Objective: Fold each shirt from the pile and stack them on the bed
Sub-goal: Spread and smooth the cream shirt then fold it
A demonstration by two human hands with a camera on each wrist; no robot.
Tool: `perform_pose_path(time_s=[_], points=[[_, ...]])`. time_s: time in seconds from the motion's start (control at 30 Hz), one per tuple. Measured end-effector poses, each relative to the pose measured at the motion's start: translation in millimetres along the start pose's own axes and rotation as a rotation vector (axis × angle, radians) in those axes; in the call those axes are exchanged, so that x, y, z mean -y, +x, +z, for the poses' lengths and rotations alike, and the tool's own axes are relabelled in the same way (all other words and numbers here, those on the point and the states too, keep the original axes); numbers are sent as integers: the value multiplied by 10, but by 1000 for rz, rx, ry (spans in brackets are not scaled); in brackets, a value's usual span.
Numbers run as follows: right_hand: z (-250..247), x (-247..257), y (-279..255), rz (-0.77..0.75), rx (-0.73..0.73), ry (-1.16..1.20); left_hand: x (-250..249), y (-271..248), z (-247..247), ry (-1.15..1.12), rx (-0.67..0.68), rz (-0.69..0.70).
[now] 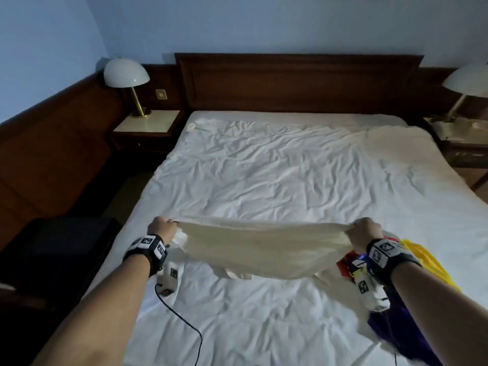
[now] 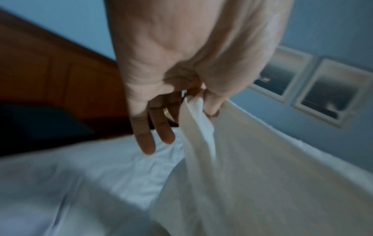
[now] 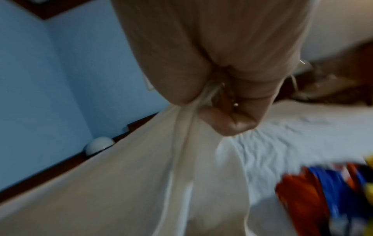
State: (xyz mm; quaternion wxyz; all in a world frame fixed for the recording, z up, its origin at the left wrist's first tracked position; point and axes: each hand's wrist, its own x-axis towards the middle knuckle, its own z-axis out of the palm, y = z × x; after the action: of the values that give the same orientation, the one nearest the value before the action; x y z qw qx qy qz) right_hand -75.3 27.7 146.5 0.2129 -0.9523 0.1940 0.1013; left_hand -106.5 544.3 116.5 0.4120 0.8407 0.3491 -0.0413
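I am holding a cream shirt point(image 1: 264, 249) stretched between both hands, just above the near part of the bed point(image 1: 277, 180). My left hand point(image 1: 163, 229) is pinching one top corner between thumb and forefinger, and the left wrist view shows the other fingers point(image 2: 148, 135) hanging loose beside the cloth. My right hand point(image 1: 365, 233) is closing its grip fully around the opposite corner, the fabric bunching inside the fist in the right wrist view. I am keeping the top edge taut between the two grips so the body of the shirt is hanging open and flat, which I judge is the way to lay it down smooth for folding. Its lower edge is sagging toward the sheet below my wrists, seemingly just off it.

Just under and to the outside of my right grip, the pile of shirts point(image 1: 412, 286) is lying on the bed, showing red, blue, yellow and purple. No folded stack is showing yet, so I judge the task is only beginning.

Beyond both grips the rumpled sheet is running up to the dark headboard point(image 1: 298, 83), with a bedside lamp point(image 1: 126, 75) far off past my left grip.
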Motion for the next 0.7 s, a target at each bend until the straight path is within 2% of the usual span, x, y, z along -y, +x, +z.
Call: perform_pose_path(time_s=[0.03,0.1,0.17,0.2,0.27,0.3,0.33,0.4,0.43,0.5,0.57,0.63,0.7], points=[[157,-55,-69,14,42,27,118,-21,79,-110,16,-43],[486,-150,-144,82,83,253,296,-89,259,-235,47,-84],[774,-209,-270,119,60,408,467,-174,417,-219,101,-91],[910,-250,-309,163,103,451,564,-204,487,-211,135,-77],[1067,-331,-399,215,198,415,823,-201,567,-199,245,-89],[1124,-404,-423,235,204,307,930,-231,558,-201,298,-129],[1135,-469,-420,271,186,199,1053,-234,540,-179,349,-161],[1130,-592,-393,441,51,257,1234,-228,495,-91,396,-174],[1137,-650,-382,480,1,287,1274,-222,462,-17,368,-146],[1104,-679,-374,497,-14,392,1359,-145,379,157,183,-84],[1094,-688,-350,477,-12,594,1415,-13,290,211,43,-94],[1044,-614,-362,485,32,919,1403,85,260,153,70,-210],[1007,-540,-318,463,80,1020,1294,72,254,1,148,-328]])
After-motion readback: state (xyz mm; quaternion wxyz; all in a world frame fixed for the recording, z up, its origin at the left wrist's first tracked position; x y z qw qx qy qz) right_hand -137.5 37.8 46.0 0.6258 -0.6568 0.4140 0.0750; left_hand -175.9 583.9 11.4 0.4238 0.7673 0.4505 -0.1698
